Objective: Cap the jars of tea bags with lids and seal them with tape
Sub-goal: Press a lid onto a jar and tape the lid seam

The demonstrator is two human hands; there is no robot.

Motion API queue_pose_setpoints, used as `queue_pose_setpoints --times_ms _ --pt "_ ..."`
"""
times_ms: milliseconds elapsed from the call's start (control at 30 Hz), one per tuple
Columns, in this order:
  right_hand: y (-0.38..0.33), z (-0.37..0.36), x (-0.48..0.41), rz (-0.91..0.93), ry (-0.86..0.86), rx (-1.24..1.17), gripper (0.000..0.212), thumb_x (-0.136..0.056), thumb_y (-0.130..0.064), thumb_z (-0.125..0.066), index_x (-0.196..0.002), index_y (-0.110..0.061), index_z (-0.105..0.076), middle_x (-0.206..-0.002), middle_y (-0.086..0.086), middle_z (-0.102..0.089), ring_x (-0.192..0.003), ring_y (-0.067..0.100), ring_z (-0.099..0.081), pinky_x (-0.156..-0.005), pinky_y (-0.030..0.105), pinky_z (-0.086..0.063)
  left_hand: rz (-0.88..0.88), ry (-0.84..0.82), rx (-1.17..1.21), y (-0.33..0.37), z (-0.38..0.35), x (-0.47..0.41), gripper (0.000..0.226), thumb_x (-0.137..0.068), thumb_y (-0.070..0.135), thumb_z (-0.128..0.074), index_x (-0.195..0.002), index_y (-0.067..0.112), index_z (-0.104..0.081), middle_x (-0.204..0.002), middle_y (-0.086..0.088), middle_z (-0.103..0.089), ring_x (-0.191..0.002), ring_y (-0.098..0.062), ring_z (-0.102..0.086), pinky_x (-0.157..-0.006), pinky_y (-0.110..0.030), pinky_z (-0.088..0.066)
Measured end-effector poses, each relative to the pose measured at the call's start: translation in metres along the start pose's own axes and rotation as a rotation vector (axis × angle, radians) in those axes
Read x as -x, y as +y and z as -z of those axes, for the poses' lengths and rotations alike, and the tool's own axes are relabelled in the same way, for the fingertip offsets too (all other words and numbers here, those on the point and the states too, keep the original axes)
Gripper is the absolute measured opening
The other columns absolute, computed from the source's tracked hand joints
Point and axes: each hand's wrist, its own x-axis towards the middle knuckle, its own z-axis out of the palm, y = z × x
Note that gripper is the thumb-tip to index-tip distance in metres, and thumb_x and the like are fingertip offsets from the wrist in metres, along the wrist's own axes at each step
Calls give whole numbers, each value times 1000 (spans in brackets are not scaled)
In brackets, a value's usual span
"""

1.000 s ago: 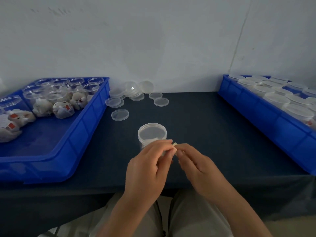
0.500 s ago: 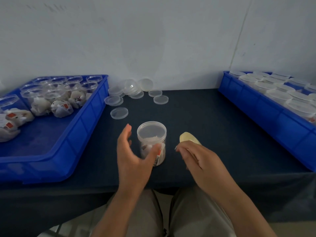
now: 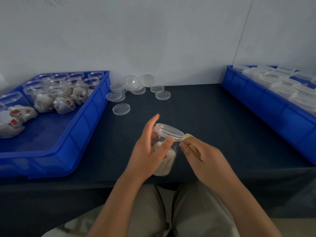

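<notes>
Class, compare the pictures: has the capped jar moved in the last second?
Yes. The jar, now tilted in the left hand, sits farther from the lone loose lid, toward the near edge of the table.

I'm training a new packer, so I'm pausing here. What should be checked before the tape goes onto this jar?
1. Lid on the jar: ok, it covers the mouth.
2. Lid pressed fully down: cannot tell.
3. Jar steady: ok, the left hand grips it, tilted.
4. Tape ready: ok, the right hand pinches a yellowish strip beside the lid's rim.
5. Tape already touching the lid: cannot tell.
6. Tea bags inside: ok, white bags show through the wall.
</notes>
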Motion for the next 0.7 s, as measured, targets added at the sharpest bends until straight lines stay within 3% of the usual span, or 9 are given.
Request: queue_pose_setpoints --times_ms 67,167,267,333,500,600,700 --pt "-1 1 1 -6 11 6 23 -109 -45 -47 -97 -37 -65 -80 -12 -64 -78 7 -64 -63 25 -49 -24 -20 -74 2 -3 0 65 -91 78 -57 -150 68 -31 -143 21 -57 -126 -8 -63 -98 -43 -61" --pt "-1 0 1 -25 7 16 21 -109 -45 -48 -101 -37 -65 -81 -14 -64 -80 3 -63 -63 17 -44 -63 14 -160 1 -8 1 69 -92 77 -57 -153 57 -32 -145 27 -51 -132 5 -53 -106 -32 -54" --pt "0 -1 1 -30 -5 12 19 -109 -42 -48 -98 -39 -62 -79 -11 -62 -73 5 -61 -60 18 -44 -99 42 -196 2 -10 4 88 -78 87 -68 -151 52 -33 -140 28 -52 -130 5 -54 -98 -20 -50" --pt "0 -2 1 -35 -17 18 17 -108 -40 -48 -98 -38 -61 -79 -11 -62 -72 5 -61 -60 18 -43 -122 52 -206 2 -11 5 92 -74 88 -72 -149 49 -35 -137 28 -54 -128 3 -56 -96 -19 -50" --pt "3 -4 -2 -48 10 28 21 -102 -52 -43 -99 -42 -61 -76 -16 -61 -80 -6 -61 -61 14 -44 -157 67 -193 4 -12 5 81 -75 85 -73 -140 49 -41 -129 25 -60 -121 -3 -63 -93 -27 -57" --pt "5 -4 -2 -50 39 34 26 -103 -59 -43 -100 -43 -64 -81 -22 -63 -86 -8 -61 -70 7 -44 -197 77 -193 8 -13 6 72 -77 83 -74 -134 53 -42 -127 23 -62 -118 -5 -65 -90 -26 -57" --pt "6 -3 -1 -46 58 78 31 -100 -64 -39 -98 -44 -63 -85 -27 -63 -86 -10 -61 -67 5 -43 -211 77 -204 10 -13 5 71 -77 83 -73 -134 51 -43 -125 24 -62 -118 -5 -65 -90 -24 -57"
